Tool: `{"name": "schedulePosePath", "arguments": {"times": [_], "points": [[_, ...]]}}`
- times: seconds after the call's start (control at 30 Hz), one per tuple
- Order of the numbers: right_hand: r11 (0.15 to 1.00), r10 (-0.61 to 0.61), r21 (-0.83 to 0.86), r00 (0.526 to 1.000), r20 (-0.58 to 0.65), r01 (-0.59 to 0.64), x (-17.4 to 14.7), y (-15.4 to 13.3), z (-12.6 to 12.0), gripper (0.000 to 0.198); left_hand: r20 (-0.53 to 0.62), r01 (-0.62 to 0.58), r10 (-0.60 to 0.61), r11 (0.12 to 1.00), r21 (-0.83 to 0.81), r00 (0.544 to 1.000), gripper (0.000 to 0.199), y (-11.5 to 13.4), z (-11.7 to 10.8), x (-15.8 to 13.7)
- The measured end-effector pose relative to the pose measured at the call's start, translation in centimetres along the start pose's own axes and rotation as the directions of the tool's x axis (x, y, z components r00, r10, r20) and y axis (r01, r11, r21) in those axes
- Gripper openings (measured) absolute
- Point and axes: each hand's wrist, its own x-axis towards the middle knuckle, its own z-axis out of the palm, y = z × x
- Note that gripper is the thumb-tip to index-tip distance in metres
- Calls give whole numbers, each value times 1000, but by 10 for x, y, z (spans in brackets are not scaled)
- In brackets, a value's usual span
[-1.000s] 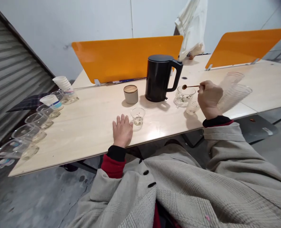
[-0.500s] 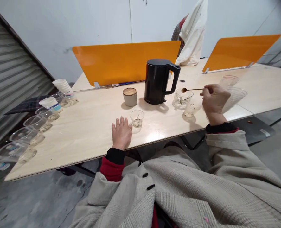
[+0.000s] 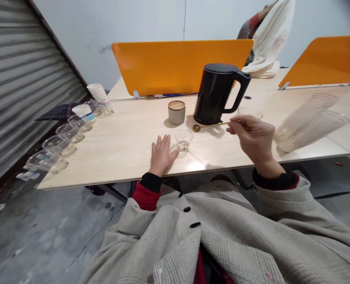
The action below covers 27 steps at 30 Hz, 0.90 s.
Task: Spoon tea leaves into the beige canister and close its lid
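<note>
My left hand [image 3: 162, 155] lies flat on the table with its fingers spread, the thumb beside a small clear plastic cup [image 3: 184, 141]. Dark leaf-like bits and a little pale liquid show in the bottom of that cup. Between thumb and fingers, my right hand [image 3: 253, 140] pinches the handle of a long thin gold spoon [image 3: 212, 126]. The spoon's bowl hovers over the table, up and to the right of the cup. Behind the right hand a clear glass bowl [image 3: 249, 113] is mostly hidden, so its contents cannot be seen.
A black electric kettle [image 3: 214, 94] and a grey canister with a wooden lid [image 3: 176, 113] stand behind the cup. Clear cups [image 3: 59, 146] and paper cups [image 3: 96, 92] line the table's left. Stacked plastic cups [image 3: 307, 124] lie at right. Beyond an orange divider [image 3: 163, 67], a person holds white cloth [image 3: 271, 39].
My right hand has carried the spoon leftward, away from the glass bowl and toward the cup. My left hand stays flat beside the cup. The whole view has shifted.
</note>
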Motion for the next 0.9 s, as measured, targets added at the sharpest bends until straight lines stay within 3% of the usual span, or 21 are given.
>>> {"name": "schedulePosePath", "arguments": {"times": [0.1, 0.2, 0.27, 0.57, 0.9], "points": [[968, -133, -178, 963, 234, 177, -1, -4, 26, 12, 2, -32, 32, 998, -52, 999, 79, -3, -1, -1], [912, -172, -264, 877, 448, 314, 1, -4, 46, 20, 20, -72, 74, 994, -84, 997, 79, -3, -2, -3], [889, -189, -269, 832, 522, 371, 2, -3, 55, 23, 34, -91, 94, 991, -96, 995, 78, -2, -4, -3], [853, -183, -330, 824, 536, 404, 3, -10, 61, 27, 51, -98, 103, 991, -91, 993, 79, -4, -1, -1], [833, -207, -369, 850, 485, 413, 3, -12, 62, 28, 53, -94, 100, 990, -106, 994, 77, -3, -3, -2]]}}
